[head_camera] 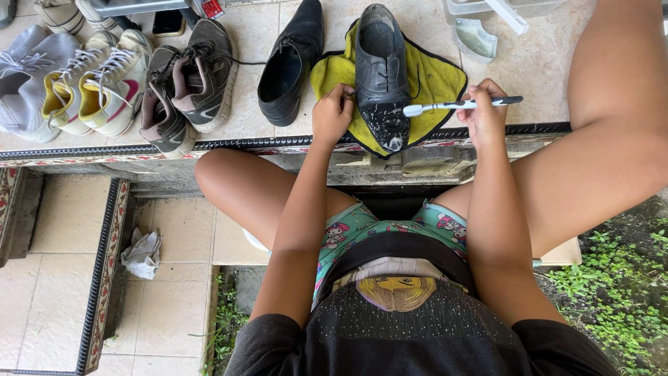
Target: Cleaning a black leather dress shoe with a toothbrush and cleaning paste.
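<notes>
Nearest the camera, the left hand [332, 113] pinches the edge of the black dress shoe [381, 73], which rests on a yellow cloth [435, 80] on the tiled ledge [243, 129]. At three o'clock from its soapy toe, the right hand [485, 111] grips a toothbrush [459, 105], bristles touching the toe. The second black shoe [291, 63] stands at nine o'clock, sneakers [184, 87] beyond.
</notes>
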